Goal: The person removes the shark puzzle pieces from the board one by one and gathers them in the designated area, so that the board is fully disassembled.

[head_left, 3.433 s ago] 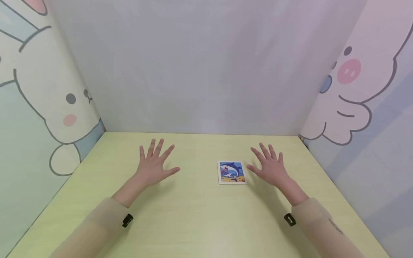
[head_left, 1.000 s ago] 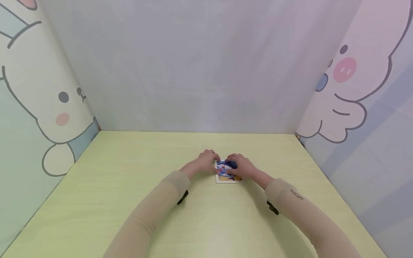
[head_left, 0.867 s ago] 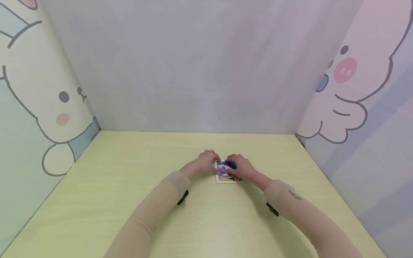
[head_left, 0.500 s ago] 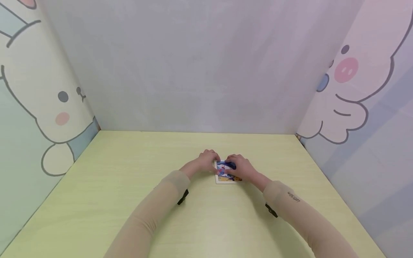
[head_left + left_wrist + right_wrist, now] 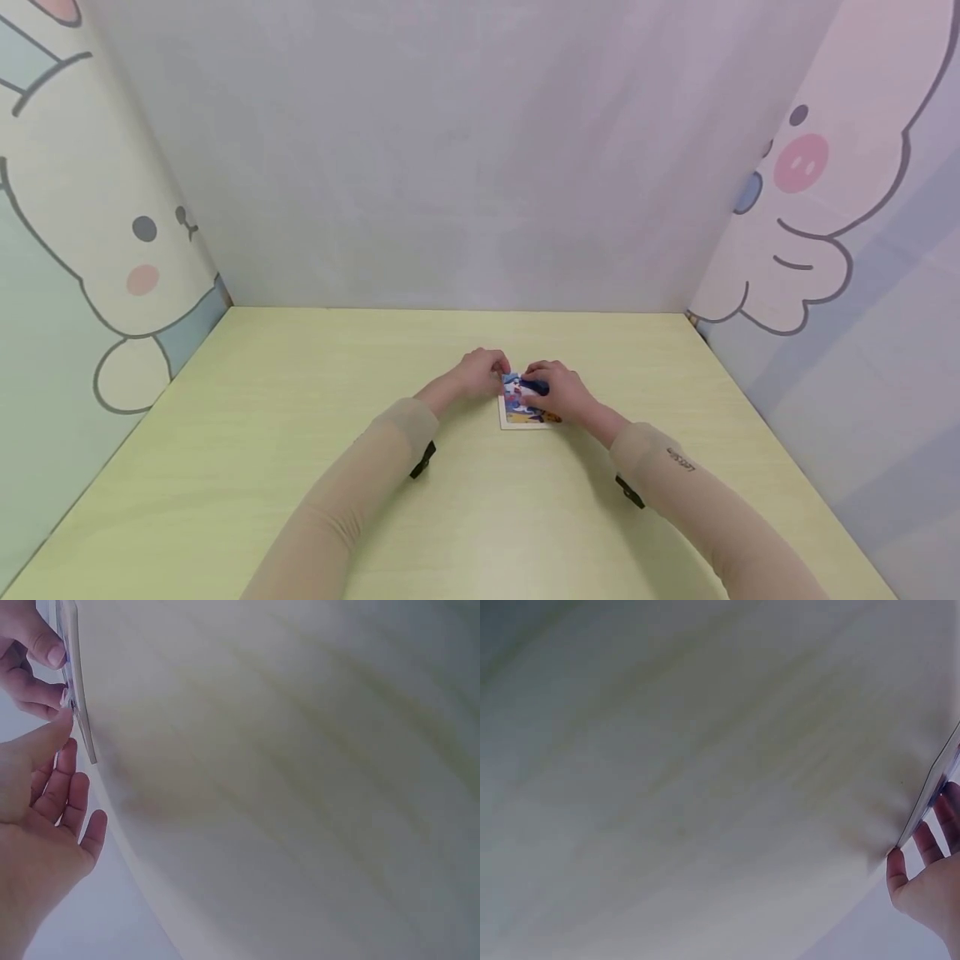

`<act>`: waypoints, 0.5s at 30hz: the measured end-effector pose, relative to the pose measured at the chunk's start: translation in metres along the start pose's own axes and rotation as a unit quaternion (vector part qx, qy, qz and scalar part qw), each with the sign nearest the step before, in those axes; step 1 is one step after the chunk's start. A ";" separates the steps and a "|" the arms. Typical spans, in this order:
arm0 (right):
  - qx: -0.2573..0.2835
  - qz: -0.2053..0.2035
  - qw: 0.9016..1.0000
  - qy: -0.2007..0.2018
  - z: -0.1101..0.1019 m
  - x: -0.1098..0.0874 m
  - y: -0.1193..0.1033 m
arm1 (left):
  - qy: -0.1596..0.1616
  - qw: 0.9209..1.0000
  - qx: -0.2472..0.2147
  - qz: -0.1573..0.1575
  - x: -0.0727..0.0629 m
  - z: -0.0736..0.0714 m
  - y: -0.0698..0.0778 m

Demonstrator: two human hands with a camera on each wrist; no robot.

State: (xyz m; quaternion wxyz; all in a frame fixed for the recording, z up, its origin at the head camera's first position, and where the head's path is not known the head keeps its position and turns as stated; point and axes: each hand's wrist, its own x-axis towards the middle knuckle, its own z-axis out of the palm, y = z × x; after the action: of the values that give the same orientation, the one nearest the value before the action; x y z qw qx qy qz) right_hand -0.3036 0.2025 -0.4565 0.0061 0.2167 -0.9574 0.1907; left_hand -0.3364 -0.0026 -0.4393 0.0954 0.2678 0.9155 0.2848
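Note:
A small square jigsaw puzzle (image 5: 517,414) with a white border and a blue dolphin picture lies on the table. My left hand (image 5: 480,372) is at its upper left corner, thumb and index finger pinching a small blue puzzle piece (image 5: 511,380) that stands up over the border. In the left wrist view the left hand (image 5: 45,802) has its thumb and fingertips at the puzzle's edge (image 5: 84,720). My right hand (image 5: 564,392) holds the puzzle's right side, thumb and index finger curled over the picture. In the right wrist view the right hand (image 5: 930,889) has its fingertips along the board's edge (image 5: 922,802).
The pale yellow-green table (image 5: 480,517) extends to a grey back wall (image 5: 450,167). Side walls carry a cartoon rabbit (image 5: 112,208) on the left and a pig (image 5: 832,158) on the right. Black straps (image 5: 423,460) sit below both sleeve cuffs.
Both hands came in from wide apart, fingers spread, to the puzzle. Over the last half second my left fingertips rise slightly at its upper left corner with a piece; the right hand stays nearly still.

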 end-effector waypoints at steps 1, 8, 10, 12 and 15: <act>-0.002 -0.002 1.000 0.000 0.000 0.000 0.000 | 0.003 1.000 -0.009 0.007 0.000 0.000 -0.001; -0.009 0.004 1.000 -0.012 -0.002 0.001 -0.003 | 0.025 0.998 -0.051 0.037 -0.001 -0.004 -0.006; -0.008 0.009 1.000 -0.015 -0.002 0.001 -0.003 | 0.030 0.997 -0.064 0.029 -0.002 -0.010 -0.007; -0.009 0.012 1.000 -0.016 -0.003 0.002 -0.003 | 0.035 0.996 -0.078 0.021 -0.004 -0.016 -0.009; -0.007 0.014 1.000 -0.018 -0.003 0.002 -0.002 | 0.043 0.995 -0.094 0.006 -0.007 -0.028 -0.014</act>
State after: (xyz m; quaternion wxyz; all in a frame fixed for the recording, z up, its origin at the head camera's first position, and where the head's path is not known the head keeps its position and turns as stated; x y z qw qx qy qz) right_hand -0.3050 0.2006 -0.4527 -0.0122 0.2067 -0.9616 0.1802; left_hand -0.3455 -0.0292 -0.4246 0.0785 0.2508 0.8861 0.3818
